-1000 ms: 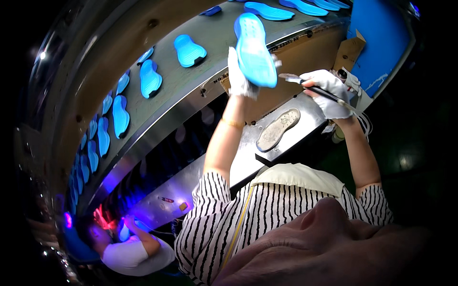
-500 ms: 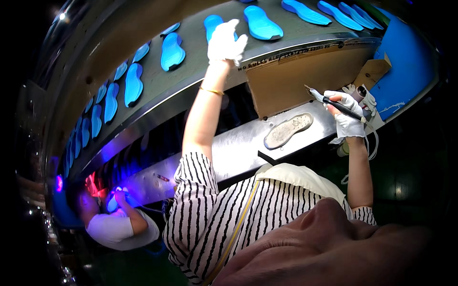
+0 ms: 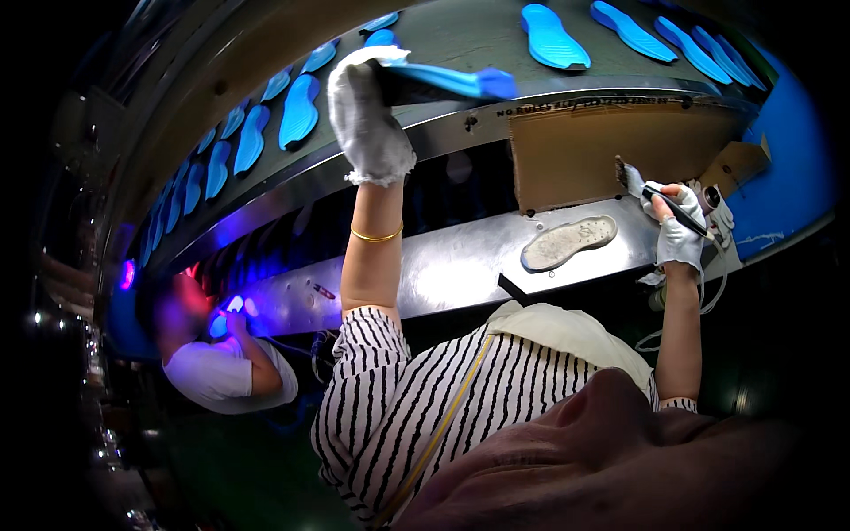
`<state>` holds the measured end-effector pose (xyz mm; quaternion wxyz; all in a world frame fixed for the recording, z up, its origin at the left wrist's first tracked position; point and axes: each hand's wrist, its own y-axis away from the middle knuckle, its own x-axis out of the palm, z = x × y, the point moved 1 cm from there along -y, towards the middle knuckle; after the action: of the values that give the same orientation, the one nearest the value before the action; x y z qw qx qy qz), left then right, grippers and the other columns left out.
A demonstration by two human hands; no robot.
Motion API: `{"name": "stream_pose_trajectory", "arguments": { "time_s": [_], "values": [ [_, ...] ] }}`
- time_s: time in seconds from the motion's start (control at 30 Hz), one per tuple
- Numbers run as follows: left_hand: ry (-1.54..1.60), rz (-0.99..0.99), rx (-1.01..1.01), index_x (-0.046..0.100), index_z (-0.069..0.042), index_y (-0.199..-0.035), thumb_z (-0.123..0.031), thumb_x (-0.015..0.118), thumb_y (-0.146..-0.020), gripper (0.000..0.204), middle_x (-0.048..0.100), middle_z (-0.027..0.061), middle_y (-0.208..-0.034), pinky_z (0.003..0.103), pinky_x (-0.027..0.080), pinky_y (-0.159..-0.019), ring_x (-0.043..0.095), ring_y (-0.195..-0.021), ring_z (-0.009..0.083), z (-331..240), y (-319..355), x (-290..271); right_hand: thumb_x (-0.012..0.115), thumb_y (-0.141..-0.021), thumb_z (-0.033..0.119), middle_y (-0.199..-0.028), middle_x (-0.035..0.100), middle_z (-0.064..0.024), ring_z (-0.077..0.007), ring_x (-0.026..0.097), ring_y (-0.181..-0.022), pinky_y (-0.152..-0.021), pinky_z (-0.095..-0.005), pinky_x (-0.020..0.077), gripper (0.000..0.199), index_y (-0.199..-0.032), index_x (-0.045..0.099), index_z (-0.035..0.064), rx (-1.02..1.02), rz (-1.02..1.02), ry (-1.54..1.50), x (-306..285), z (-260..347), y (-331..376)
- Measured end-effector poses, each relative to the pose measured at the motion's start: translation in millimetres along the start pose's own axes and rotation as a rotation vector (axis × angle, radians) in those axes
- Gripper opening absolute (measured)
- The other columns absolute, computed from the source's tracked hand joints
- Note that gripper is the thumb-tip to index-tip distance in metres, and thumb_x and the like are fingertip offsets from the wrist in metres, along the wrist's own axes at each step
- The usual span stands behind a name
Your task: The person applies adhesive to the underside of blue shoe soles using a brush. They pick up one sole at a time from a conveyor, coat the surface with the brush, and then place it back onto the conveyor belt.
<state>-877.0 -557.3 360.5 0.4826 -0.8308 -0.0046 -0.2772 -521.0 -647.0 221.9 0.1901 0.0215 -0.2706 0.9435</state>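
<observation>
A white glove covers my left hand [image 3: 367, 124], which is closed round one end of a blue shoe sole [image 3: 456, 80] just above the conveyor belt [image 3: 465, 35]. The sole points to the right, edge-on and slightly blurred. At the right, my gloved right hand [image 3: 682, 228], with bare fingertips, grips a brush [image 3: 630, 179] by its black handle. The brush has pale bristles with a dark tip pointing up and left, and a thin tube hangs below that hand. Between my arms a whitish-grey sole [image 3: 569, 242] lies on the metal ledge [image 3: 443, 283].
Several blue soles [image 3: 553, 37] lie in rows along the belt. An open cardboard box [image 3: 602, 146] stands between belt and ledge, with a blue panel [image 3: 797, 159] at right. A co-worker [image 3: 226, 363] at left handles a sole under violet light. A small red-and-dark object [image 3: 324, 291] lies on the ledge.
My left hand has taken a blue sole off the belt and moved left with it. My right hand keeps its grip on the brush. The whole view has shifted somewhat.
</observation>
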Motion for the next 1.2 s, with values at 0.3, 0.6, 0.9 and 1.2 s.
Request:
{"name": "stream_pose_trajectory", "arguments": {
  "time_s": [0.3, 0.6, 0.9, 1.2],
  "values": [
    [1.075, 0.337, -1.008, 0.061, -0.001, -0.081, -0.055, 0.028, -0.095, 0.065, 0.059, 0.0253, -0.110, 0.046, 0.048, -0.083, 0.059, -0.093, 0.0351, 78, 106, -4, 0.065, -0.079, 0.002, -0.080, 0.059, -0.0011, -0.0058, 0.055, -0.071, -0.065, -0.0201, 0.0445, 0.013, -0.089, 0.056, 0.0042, -0.003, 0.219, -0.108, 51, 23, 25],
    [0.905, 0.115, -1.363, 0.043, -0.008, -0.132, -0.079, 0.032, -0.079, 0.089, 0.054, 0.0179, -0.123, 0.053, 0.048, -0.091, 0.057, -0.108, 0.0363, 72, 192, 34, 0.068, -0.078, -0.001, -0.080, 0.066, -0.0072, -0.0095, 0.062, -0.070, -0.064, -0.0235, 0.0513, 0.015, -0.087, 0.057, 0.0020, -0.229, 0.193, 0.064, 71, 20, 20],
    [0.758, -0.029, -1.160, 0.046, -0.008, -0.128, -0.067, 0.046, -0.084, 0.074, 0.055, 0.0099, -0.122, 0.036, 0.046, -0.094, 0.056, -0.106, 0.0234, 105, 222, 40, 0.068, -0.076, 0.001, -0.075, 0.064, -0.0042, -0.0085, 0.061, -0.065, -0.061, -0.0223, 0.0505, 0.013, -0.085, 0.059, 0.0027, -0.191, 0.197, 0.158, 94, 22, 46],
    [0.626, -0.013, -1.167, 0.046, -0.005, -0.129, -0.067, 0.045, -0.084, 0.077, 0.055, 0.0161, -0.122, 0.043, 0.045, -0.096, 0.056, -0.108, 0.0309, 96, 210, 29, 0.069, -0.073, -0.001, -0.076, 0.060, -0.0057, -0.0133, 0.059, -0.066, -0.061, -0.0250, 0.0485, 0.016, -0.085, 0.059, 0.0023, -0.315, 0.373, 0.146, 86, 29, 65]
  ]
}}
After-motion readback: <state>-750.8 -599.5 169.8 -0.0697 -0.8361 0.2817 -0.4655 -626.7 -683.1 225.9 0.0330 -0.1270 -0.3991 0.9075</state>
